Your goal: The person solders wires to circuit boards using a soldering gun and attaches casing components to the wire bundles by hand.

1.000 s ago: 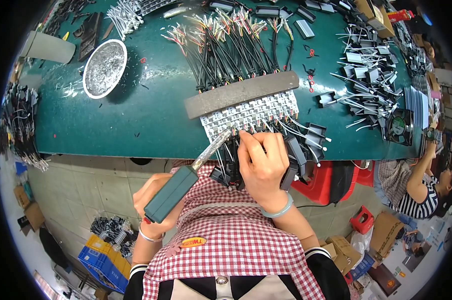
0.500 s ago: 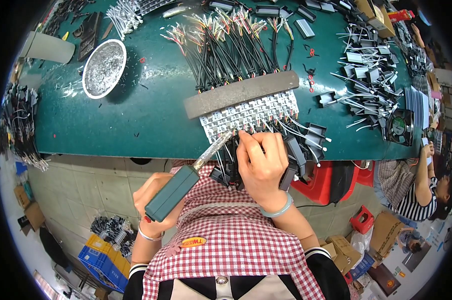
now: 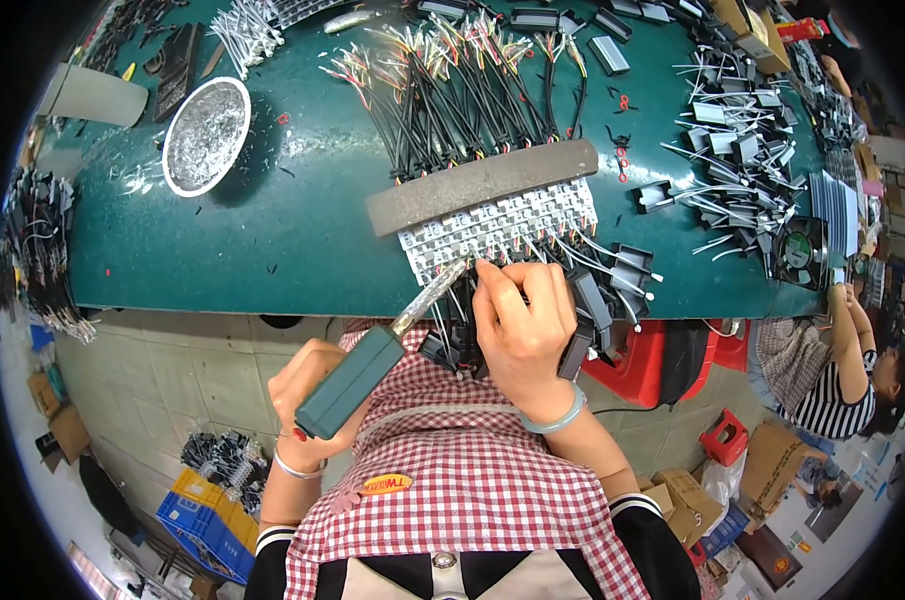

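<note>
My left hand is closed around the dark green, boxy handle of a soldering iron. Its foil-like silvery shaft slants up to the near edge of a white circuit board panel. Right beside the tip, my right hand pinches a thin wire, mostly hidden by the thumb and fingers. Across the panel's far part lies a grey bar, and a row of black cables with bare coloured ends fans out beyond it. White wires and black housings hang at the panel's near edge, partly under my right hand.
A white bowl with silvery scraps stands on the green table, left of the panel. Black housings with white cables are heaped at the right, near a small fan. A co-worker in a striped top sits at far right.
The soldering iron's handle has shifted very slightly up and right, its tip still beside my right fingertips. At far right, the co-worker's hands have moved a little. My right hand is practically still.
</note>
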`<state>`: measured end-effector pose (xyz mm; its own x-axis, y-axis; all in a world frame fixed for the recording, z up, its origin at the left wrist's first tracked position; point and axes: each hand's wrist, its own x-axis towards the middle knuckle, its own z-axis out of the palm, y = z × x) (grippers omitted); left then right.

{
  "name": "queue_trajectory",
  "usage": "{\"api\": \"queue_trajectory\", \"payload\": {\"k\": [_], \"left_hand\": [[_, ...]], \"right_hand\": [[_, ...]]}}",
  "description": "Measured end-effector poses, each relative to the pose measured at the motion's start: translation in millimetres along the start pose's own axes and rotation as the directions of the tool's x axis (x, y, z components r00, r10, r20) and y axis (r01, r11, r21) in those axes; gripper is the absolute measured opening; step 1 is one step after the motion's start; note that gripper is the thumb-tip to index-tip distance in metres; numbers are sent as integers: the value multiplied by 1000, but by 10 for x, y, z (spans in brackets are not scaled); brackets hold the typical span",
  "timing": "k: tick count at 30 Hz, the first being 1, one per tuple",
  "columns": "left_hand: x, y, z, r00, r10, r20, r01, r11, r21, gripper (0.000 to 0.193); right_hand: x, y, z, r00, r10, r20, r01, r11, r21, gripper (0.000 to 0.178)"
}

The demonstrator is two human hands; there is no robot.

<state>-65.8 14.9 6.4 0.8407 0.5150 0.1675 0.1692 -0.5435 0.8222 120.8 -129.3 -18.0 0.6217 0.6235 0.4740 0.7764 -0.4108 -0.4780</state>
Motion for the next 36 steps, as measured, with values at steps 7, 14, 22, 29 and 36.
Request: {"api": "queue_trajectory", "payload": {"k": [7,14,22,29,36], "left_hand": [[-11,38,-17,998,42,-49,-42,999,12,19],[-35,107,-41,989,-2,-150,3,1000,7,19],[-123,35,34,972,-120,-201,101,990,-100,25],[-165,51,44,956,-161,-244,132,982,-133,27],[-216,70,64,926,-236,-293,171,958,-231,27]], "right_hand": [[-9,2,9,1000,2,-3,-2,1000,3,29],[-1,-23,-38,1000,13,5,-13,1000,14,29],[100,-205,-534,990,-116,85,104,985,136,39],[181,87,-809,924,84,372,-31,989,-145,52],[168,-5,-848,920,57,387,19,981,-191,45]]}}
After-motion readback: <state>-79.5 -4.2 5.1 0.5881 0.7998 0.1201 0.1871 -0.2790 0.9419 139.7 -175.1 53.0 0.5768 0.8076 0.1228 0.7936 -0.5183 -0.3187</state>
